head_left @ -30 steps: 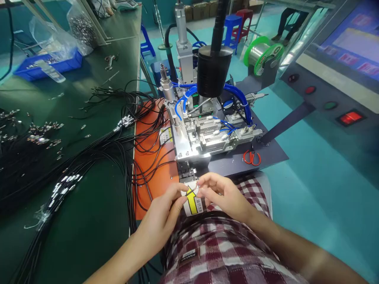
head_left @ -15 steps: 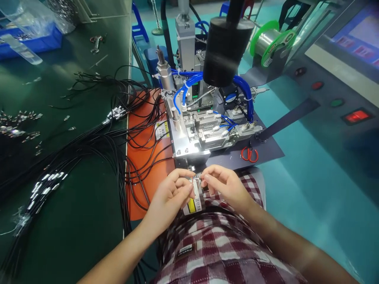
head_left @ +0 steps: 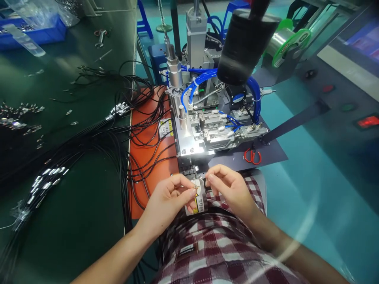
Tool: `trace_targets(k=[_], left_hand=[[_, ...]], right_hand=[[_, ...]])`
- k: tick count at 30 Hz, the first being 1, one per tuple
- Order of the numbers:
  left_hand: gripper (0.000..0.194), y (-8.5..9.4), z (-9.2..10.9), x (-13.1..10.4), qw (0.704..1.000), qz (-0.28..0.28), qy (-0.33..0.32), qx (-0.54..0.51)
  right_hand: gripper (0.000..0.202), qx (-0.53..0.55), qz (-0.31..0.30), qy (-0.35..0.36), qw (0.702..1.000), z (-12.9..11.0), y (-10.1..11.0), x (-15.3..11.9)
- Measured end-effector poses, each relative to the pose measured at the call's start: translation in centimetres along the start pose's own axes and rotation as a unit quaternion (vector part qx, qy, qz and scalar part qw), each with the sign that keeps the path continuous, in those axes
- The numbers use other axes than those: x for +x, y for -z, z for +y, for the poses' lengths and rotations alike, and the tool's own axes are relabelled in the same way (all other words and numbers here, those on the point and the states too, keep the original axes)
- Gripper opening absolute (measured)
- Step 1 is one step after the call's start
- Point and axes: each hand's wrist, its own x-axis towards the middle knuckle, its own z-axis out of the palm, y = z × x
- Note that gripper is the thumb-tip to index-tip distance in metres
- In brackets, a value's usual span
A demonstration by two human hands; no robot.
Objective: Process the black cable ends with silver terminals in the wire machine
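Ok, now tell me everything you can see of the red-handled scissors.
The scissors have two red, looped handles that look smooth, perhaps plastic-coated, and a short dark part beyond them where the blades should be, too small to read clearly. They lie on the dark grey plate in front of the silver machine, the loops toward the person and the dark end toward the machine. The right hand is the nearer one, but neither hand touches them.

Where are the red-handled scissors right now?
In the head view, right of centre, the red-handled scissors lie on the dark base plate, beyond the right hand and beside the metal machine.
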Motion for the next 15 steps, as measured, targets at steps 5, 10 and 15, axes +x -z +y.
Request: trace_targets(k=[5, 10, 15], left_hand=[[0.019, -0.45, -0.07, -0.21, 0.999, 0.025, -0.022, -0.015], [0.022, -0.5, -0.02, -0.36, 1.0, 0.015, -0.007, -0.023], [0.022, -0.26, -0.16, -0.3, 1.0, 0.003, -0.007, -0.012]], right_hand=[[0.019, 0.073, -0.062, -0.046, 0.994, 0.22, -0.44, -0.16], [0.022, 0.126, -0.081, -0.083, 0.985, 0.5, -0.7, 0.02], [0.024, 0.159, -0.098, -0.1, 0.977, 0.63, -0.73, 0.32]])
